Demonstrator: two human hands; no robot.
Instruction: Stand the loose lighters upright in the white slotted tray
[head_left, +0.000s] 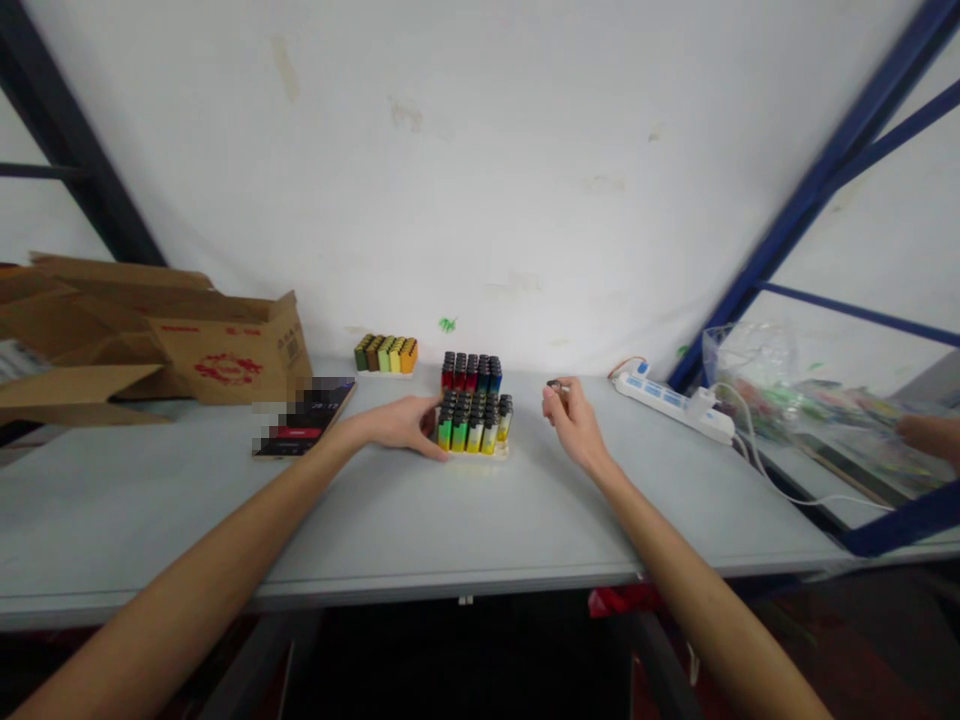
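Several green, white and yellow lighters with black tops stand upright in a white tray (501, 452) at the middle of the table. My left hand (411, 424) is closed on the left side of this tray. To the right of the tray, my right hand (571, 418) is raised and pinches a lighter (556, 386); only its dark metal top shows. Directly behind the front tray stand red and blue lighters (471, 372). Further back on the left, by the wall, is another tray (390, 374) with green, brown and orange lighters.
Open cardboard boxes (225, 350) stand at the left, beside a dark flat device or board (311, 415). A white power strip (675, 405) with a plug and cable lies at the right. Beyond the blue frame (795, 220) are plastic bags and another person's hand (930, 438).
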